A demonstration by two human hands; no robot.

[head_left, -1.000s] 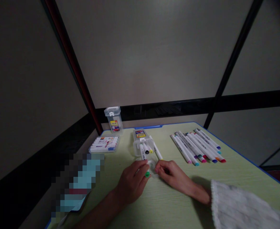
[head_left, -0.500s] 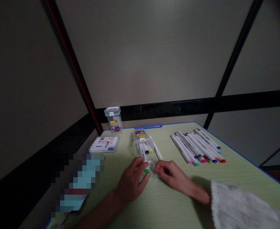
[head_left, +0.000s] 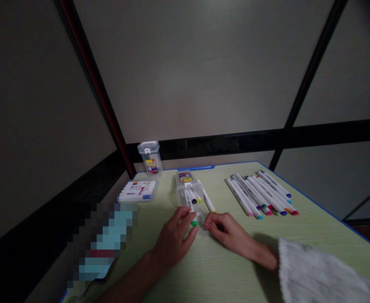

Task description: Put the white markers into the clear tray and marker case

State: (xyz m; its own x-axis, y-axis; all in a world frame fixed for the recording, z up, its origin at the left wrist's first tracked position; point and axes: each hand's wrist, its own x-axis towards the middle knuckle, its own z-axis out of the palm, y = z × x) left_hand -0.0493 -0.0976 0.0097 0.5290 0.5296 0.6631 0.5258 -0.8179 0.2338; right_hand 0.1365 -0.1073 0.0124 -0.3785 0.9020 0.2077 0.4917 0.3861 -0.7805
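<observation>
My left hand [head_left: 175, 237] grips a white marker with a green end [head_left: 194, 223] between thumb and fingers. Its far end reaches into the mouth of a clear plastic marker case [head_left: 179, 194] lying on the table. Inside that case are a marker with a black end [head_left: 194, 201] and one with a yellow end [head_left: 199, 200]. My right hand [head_left: 229, 231] is closed in a pinch at the edge of the case's clear lid [head_left: 201, 230], which hangs open toward me. Another yellow-ended marker [head_left: 207, 200] lies on the table along the case's right side.
Several loose white markers with coloured ends [head_left: 257, 195] lie at the right. A second clear case [head_left: 153, 159] stands upright at the back left. A flat pack of markers [head_left: 137, 190] lies before it. A pixelated light-blue object [head_left: 109, 244] is at the left edge.
The green-ended marker has slid slightly forward, deeper into the case, with my left hand on it. My right hand has stayed at the lid.
</observation>
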